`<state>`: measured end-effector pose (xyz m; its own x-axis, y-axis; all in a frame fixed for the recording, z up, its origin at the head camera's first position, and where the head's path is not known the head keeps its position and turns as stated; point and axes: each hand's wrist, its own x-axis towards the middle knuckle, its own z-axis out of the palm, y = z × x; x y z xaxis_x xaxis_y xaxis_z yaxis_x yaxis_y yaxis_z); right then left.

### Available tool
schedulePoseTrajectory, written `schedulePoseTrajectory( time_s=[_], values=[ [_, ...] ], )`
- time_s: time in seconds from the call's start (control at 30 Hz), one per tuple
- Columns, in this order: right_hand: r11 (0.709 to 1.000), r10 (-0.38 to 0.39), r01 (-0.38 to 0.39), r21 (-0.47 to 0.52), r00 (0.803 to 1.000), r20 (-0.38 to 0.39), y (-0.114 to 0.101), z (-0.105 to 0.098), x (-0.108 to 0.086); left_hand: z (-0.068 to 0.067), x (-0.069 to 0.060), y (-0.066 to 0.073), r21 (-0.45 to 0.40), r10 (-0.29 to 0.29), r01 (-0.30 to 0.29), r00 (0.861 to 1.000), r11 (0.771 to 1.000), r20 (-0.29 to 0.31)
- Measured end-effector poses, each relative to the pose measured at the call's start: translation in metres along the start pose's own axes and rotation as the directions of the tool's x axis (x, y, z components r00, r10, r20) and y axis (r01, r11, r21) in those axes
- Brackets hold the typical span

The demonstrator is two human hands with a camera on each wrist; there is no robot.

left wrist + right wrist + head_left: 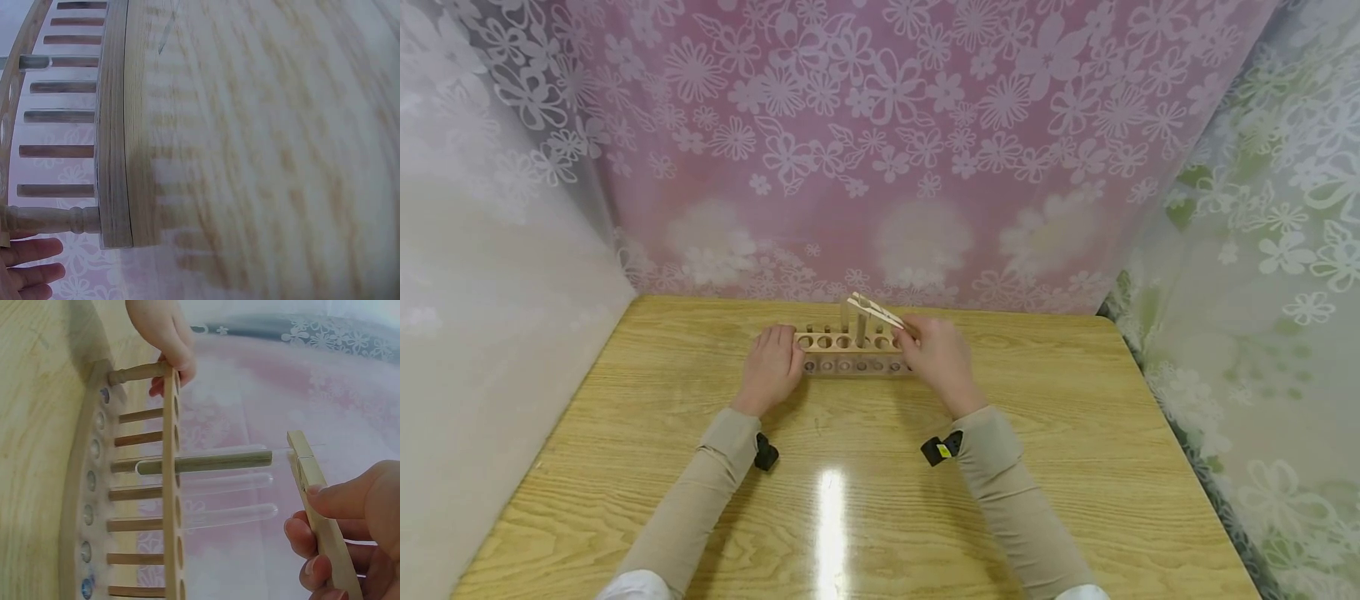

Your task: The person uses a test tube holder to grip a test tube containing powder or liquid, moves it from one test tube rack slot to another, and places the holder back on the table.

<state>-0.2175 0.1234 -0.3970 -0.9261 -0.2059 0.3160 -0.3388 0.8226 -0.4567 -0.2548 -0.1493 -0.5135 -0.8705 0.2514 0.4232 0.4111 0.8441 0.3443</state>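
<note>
A wooden test tube rack [831, 351] stands upright on the table, with a row of round holes in its top board. My left hand [772, 362] grips the rack's left end, thumb and fingers about the end of the top board [170, 487]. In my right hand [942, 354] is a wooden test tube clamp [319, 519], its jaws at the upper part of a glass test tube [219, 462]. That tube passes through a middle hole; its rounded bottom hangs above the base board. The tube's middle looks greenish brown; whether from its contents, I cannot tell.
Clear test tubes [240, 514] with rounded upper ends stand at the rack's rear. Several wooden pegs [809, 328] rise along the back. The wood-grain table [820, 433] meets a pink floral curtain [850, 167] behind and pale curtains on both sides.
</note>
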Motion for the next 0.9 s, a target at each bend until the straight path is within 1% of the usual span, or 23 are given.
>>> schedulePoseTrajectory(
  time_s=[0.1,0.33,0.4,0.6,0.77,0.9],
  values=[
    [1.000,-0.008,0.008,-0.011,1.000,-0.009,-0.002,-0.005,0.001,0.000,0.000,0.000,0.001,0.000,0.000,1.000,1.000,-0.001],
    [1.000,-0.004,0.005,0.011,1.000,-0.016,-0.006,-0.012,0.003,0.001,0.001,-0.001,0.000,-0.017,0.017,1.000,1.000,0.014],
    [1.000,-0.007,0.007,0.009,1.000,-0.021,-0.008,-0.013,0.003,0.001,0.001,-0.001,-0.001,-0.019,0.019,1.000,1.000,0.018],
    [0.999,-0.029,0.028,-0.038,0.999,-0.019,-0.011,-0.014,0.004,0.001,0.000,0.000,-0.005,-0.020,0.020,1.000,1.000,0.020],
    [0.999,-0.033,0.032,-0.023,0.999,-0.036,-0.012,-0.015,0.004,0.000,0.001,0.001,-0.010,-0.030,0.031,0.999,0.999,0.041],
    [0.999,-0.034,0.033,-0.020,0.999,-0.041,-0.012,-0.017,0.005,0.001,0.001,0.000,-0.017,-0.032,0.033,0.999,0.999,0.043]
  ],
)
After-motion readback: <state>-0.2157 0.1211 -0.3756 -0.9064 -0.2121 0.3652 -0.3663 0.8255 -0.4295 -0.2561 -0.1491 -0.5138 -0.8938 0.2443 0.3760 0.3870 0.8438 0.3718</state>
